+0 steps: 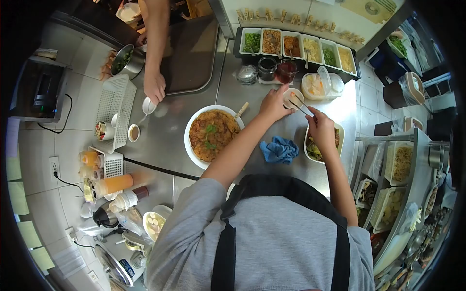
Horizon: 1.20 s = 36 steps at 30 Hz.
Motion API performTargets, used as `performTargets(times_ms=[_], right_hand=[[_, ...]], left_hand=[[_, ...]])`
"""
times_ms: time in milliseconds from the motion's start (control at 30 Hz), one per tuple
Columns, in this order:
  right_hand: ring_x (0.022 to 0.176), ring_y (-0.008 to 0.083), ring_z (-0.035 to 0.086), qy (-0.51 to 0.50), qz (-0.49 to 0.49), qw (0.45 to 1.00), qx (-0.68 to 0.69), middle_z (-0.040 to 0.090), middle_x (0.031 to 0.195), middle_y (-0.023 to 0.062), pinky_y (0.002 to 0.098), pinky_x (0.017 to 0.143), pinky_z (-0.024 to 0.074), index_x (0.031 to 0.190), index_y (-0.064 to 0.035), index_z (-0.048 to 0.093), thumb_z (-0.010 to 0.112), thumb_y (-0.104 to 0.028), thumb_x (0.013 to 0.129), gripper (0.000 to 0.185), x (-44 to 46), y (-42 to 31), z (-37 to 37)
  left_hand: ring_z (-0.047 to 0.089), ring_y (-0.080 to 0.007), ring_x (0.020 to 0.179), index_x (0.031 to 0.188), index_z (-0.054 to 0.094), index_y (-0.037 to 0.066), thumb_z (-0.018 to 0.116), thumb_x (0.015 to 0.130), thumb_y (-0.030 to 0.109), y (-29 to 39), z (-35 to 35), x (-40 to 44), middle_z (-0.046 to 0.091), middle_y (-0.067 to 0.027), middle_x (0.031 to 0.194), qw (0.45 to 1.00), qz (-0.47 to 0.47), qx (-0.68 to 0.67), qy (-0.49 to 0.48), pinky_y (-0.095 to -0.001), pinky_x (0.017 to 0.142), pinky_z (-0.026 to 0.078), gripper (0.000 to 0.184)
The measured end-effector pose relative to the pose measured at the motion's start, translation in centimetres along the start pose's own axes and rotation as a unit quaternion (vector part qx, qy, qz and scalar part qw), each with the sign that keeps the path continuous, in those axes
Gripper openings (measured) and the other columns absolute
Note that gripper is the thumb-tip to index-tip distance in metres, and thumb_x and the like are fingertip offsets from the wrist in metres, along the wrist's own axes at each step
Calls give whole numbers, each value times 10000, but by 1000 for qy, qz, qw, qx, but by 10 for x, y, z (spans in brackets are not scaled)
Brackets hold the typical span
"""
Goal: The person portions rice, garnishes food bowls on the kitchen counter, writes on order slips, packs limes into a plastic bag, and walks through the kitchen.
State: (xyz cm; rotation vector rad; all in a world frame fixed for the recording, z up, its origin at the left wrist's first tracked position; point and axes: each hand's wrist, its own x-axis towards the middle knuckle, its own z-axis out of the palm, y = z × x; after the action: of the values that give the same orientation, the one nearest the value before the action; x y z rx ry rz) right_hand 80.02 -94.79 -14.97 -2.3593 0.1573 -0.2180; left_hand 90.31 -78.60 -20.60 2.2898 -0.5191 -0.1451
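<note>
My left hand (275, 104) is closed around a small white cup (287, 102), which has pale and orange pieces in it. My right hand (321, 127) grips a pair of chopsticks (302, 110), their tips at the cup's mouth. Below my right wrist stands a white square bowl (310, 154) with greens and brown food, partly covered by my arm. A crumpled blue cloth (279, 150) lies between my forearms. Left of my left forearm is a large round bowl (190, 148) of noodle-like food topped with brown pieces and green herbs.
Behind the cup are a lidded tub (314, 86), dark jars (267, 68) and a topping rack (358, 72). A co-worker's hand (155, 87) holds a small white dish (149, 105) near a brown tray (189, 58). White baskets (127, 104) and sauce bottles (114, 184) line the left.
</note>
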Motion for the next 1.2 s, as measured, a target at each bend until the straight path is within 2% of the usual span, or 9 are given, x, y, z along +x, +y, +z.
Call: performTargets(times_ms=[367, 467, 533, 700, 800, 900, 1033, 1100, 1200], right_hand=[[595, 202, 614, 132, -19, 988, 72, 646, 751, 191, 318, 580, 473, 1100, -51, 652, 618, -87, 854, 251, 13, -6, -62], [596, 238, 616, 218, -41, 973, -66, 654, 758, 180, 319, 596, 477, 1089, -57, 654, 588, -142, 876, 239, 65, 5, -112], [743, 297, 665, 197, 14, 974, -114, 662, 834, 201, 359, 678, 503, 1050, -40, 662, 583, -201, 873, 252, 113, 46, -123], [850, 377, 636, 117, 61, 962, -239, 650, 872, 230, 417, 783, 502, 1008, -51, 682, 608, -332, 825, 344, 207, 158, -101], [917, 379, 616, 51, 106, 960, -252, 647, 962, 224, 423, 836, 481, 1079, -74, 661, 622, -379, 801, 415, 232, 175, -93], [1000, 355, 578, 103, 77, 906, -402, 621, 1067, 199, 422, 904, 443, 1149, -100, 628, 639, -421, 780, 489, 211, 142, -96], [1051, 318, 542, 174, -92, 949, -248, 595, 1098, 196, 410, 949, 408, 1156, -76, 608, 607, -303, 854, 377, 165, 87, -87], [1064, 330, 535, 62, -134, 989, -19, 597, 1104, 190, 397, 959, 400, 1137, -49, 612, 589, -210, 874, 310, 131, 79, -52], [1093, 328, 523, -21, -135, 989, -62, 602, 1136, 167, 391, 961, 402, 1103, -12, 620, 590, -206, 872, 303, 89, 28, -33]], left_hand=[[522, -320, 1085, 1313, 430, 108, 818, 586, 292, 0, -2, 1, 569, -104, 1218, 1000, 8, -3, -1, -403, 929, 439, 844], [529, -324, 1072, 1316, 429, 112, 817, 585, 292, 0, -1, -1, 577, -128, 1185, 1000, 10, -14, -1, -403, 919, 445, 847], [533, -325, 1065, 1320, 427, 127, 817, 586, 290, 2, -3, -1, 583, -141, 1162, 1000, 15, -21, 4, -403, 916, 447, 847], [541, -320, 1050, 1329, 422, 181, 816, 584, 294, 5, -4, -3, 580, -143, 1153, 999, -31, -4, -6, -407, 907, 454, 850], [540, -316, 1050, 1329, 423, 186, 814, 586, 293, 2, -2, -3, 577, -131, 1164, 1000, -20, -6, 7, -406, 904, 458, 847], [535, -311, 1059, 1326, 423, 178, 813, 588, 287, 5, -4, -3, 577, -115, 1171, 999, -29, -15, 2, -402, 909, 456, 842], [526, -311, 1071, 1329, 415, 163, 813, 584, 280, 3, -1, -3, 575, -101, 1181, 1000, -20, -14, 9, -399, 914, 452, 853], [522, -316, 1076, 1332, 411, 158, 814, 584, 277, 4, -1, -4, 570, -105, 1188, 999, -28, -16, 4, -403, 916, 450, 858], [511, -325, 1094, 1340, 397, 156, 822, 571, 268, 5, -3, -3, 557, -118, 1206, 1000, -28, -9, -4, -409, 930, 439, 885]])
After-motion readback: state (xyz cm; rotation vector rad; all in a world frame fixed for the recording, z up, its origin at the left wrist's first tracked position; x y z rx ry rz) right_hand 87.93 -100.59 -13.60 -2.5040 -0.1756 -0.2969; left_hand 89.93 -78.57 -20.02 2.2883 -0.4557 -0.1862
